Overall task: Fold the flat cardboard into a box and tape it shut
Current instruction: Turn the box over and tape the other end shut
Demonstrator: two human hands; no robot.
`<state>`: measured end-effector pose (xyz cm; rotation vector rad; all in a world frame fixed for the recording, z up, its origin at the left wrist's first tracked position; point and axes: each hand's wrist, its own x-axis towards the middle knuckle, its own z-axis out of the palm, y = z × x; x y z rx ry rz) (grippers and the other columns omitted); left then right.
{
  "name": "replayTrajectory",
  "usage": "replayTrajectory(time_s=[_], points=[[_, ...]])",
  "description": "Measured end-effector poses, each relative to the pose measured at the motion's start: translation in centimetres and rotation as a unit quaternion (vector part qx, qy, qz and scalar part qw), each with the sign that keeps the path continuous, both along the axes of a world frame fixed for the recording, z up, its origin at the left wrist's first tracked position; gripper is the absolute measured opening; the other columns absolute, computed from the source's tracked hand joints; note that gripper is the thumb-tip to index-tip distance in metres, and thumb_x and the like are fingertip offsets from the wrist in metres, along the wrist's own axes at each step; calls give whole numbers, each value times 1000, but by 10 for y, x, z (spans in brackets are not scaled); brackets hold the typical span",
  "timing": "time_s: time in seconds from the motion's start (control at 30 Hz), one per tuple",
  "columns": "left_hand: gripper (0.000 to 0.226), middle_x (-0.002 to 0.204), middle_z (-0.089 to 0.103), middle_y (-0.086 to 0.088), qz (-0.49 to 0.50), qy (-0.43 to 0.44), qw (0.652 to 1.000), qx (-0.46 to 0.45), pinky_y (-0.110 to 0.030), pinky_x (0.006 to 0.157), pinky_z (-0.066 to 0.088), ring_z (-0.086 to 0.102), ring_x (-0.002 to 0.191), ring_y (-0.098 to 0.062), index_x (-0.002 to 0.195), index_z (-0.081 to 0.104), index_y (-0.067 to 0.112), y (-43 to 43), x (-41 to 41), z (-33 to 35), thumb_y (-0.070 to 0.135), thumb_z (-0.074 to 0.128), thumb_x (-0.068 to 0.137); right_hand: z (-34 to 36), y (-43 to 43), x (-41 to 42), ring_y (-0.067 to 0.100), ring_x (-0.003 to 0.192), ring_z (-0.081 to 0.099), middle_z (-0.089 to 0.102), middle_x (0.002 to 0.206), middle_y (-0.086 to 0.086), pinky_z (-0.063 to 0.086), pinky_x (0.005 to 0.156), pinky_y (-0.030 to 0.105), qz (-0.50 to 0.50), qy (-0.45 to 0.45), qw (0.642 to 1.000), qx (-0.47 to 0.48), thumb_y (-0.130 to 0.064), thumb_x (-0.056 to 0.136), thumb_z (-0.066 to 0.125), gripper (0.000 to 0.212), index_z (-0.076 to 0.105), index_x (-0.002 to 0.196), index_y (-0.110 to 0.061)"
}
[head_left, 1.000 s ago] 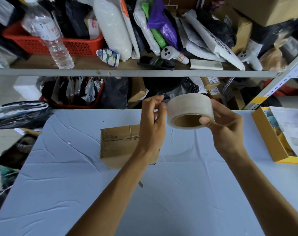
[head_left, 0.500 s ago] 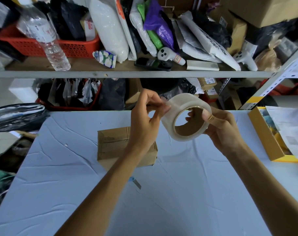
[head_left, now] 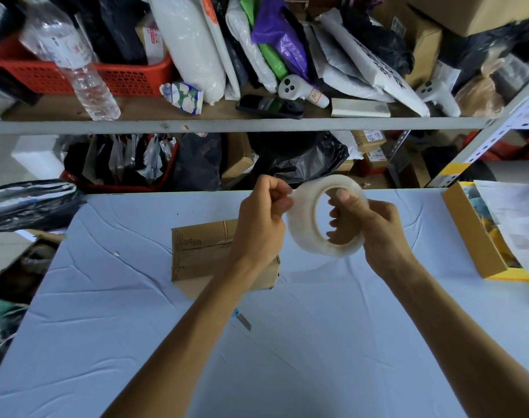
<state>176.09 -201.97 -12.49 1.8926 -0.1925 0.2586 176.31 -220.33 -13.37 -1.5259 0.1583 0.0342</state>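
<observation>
Blue wrinkled table cover [head_left: 287, 366] fills lower frame. Small grey strip with blue tip [head_left: 243, 320] lies on it, centre. Yellow open box [head_left: 474, 236] at right edge, papers [head_left: 516, 212] on top. Black bag [head_left: 27, 203] at left edge. Shelf [head_left: 227, 127] across upper frame: clear water bottle [head_left: 76, 64] leaning upper left, red basket [head_left: 127, 76] behind it, white controller [head_left: 299, 90] centre, purple bag [head_left: 275, 31] above.

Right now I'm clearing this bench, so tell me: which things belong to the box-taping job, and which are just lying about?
Job in hand: tape roll, gripped by the right hand, the left hand pinching its edge; cardboard box on the table.
Lying about: water bottle, red basket and white controller on the shelf; yellow box at the table's right.
</observation>
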Motion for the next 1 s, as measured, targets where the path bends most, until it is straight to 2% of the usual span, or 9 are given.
replayTrajectory(time_s=[0.1, 0.2, 0.3, 0.4, 0.5, 0.6, 0.73, 0.83, 1.0], points=[[12, 80, 59, 17, 6, 63, 998, -24, -1, 62, 41, 54, 75, 16, 89, 57, 19, -6, -5, 2, 7, 55, 93, -1, 7, 6, 16, 51, 58, 61, 57, 4, 53, 50, 31, -45, -22, 998, -31, -28, 78, 72, 24, 68, 68, -6], [16, 78, 60, 14, 19, 118, 993, -18, -2, 57, 42, 53, 69, 14, 86, 59, 21, -3, -6, 1, 9, 53, 94, 0, 7, 13, 13, 44, 53, 56, 51, 4, 45, 43, 22, -55, -9, 996, -71, -27, 79, 70, 30, 64, 68, 0], [11, 76, 60, 14, -10, 138, 990, -27, -6, 60, 46, 54, 69, 11, 88, 61, 20, -3, -9, 2, 14, 53, 94, 1, 1, 16, 13, 41, 51, 55, 49, 3, 43, 40, 19, -88, 34, 994, -49, -24, 84, 69, 26, 65, 68, -4], [3, 83, 59, 13, -23, 112, 992, -55, -7, 65, 45, 55, 76, 9, 95, 58, 17, -4, -7, 7, 17, 57, 92, 2, -4, 15, 14, 47, 54, 62, 57, 5, 45, 45, 22, -64, 74, 995, -24, -25, 85, 68, 24, 68, 74, -4], [28, 91, 57, 6, -11, 93, 989, -115, -6, 71, 47, 59, 87, 1, 103, 52, 17, -5, -6, 8, 8, 69, 83, 3, -7, 13, 14, 59, 60, 70, 74, 5, 47, 53, 28, -19, 115, 993, 2, -25, 87, 66, 20, 72, 90, -6], [35, 80, 53, 7, 23, 52, 995, -81, -6, 67, 47, 62, 79, -8, 100, 47, 16, -10, -9, 7, 2, 72, 79, 1, -8, 11, 12, 58, 61, 64, 63, 2, 43, 55, 30, -10, 116, 993, -11, -24, 89, 63, 14, 72, 92, -15], [37, 74, 54, 10, 18, 62, 997, -48, -2, 61, 44, 58, 71, 9, 99, 49, 16, -6, -7, 6, 5, 75, 75, 0, -7, 9, 18, 62, 59, 63, 67, 9, 44, 56, 29, -2, 92, 995, -38, -24, 88, 63, 12, 73, 89, -17], [33, 71, 55, 10, 22, 89, 996, -20, -4, 63, 46, 59, 69, -1, 98, 53, 17, -5, -6, 4, 8, 75, 76, -3, -3, 7, 14, 52, 56, 61, 58, 5, 46, 47, 24, -22, 64, 995, -67, -24, 88, 63, 13, 74, 81, -21], [34, 69, 52, 9, 40, 144, 984, -97, -20, 71, 55, 61, 64, -4, 104, 56, 17, -6, -11, 3, 2, 72, 79, -10, 8, 10, 14, 44, 56, 59, 54, 3, 44, 41, 24, -73, 34, 984, -157, -32, 84, 60, 16, 70, 81, -20]])
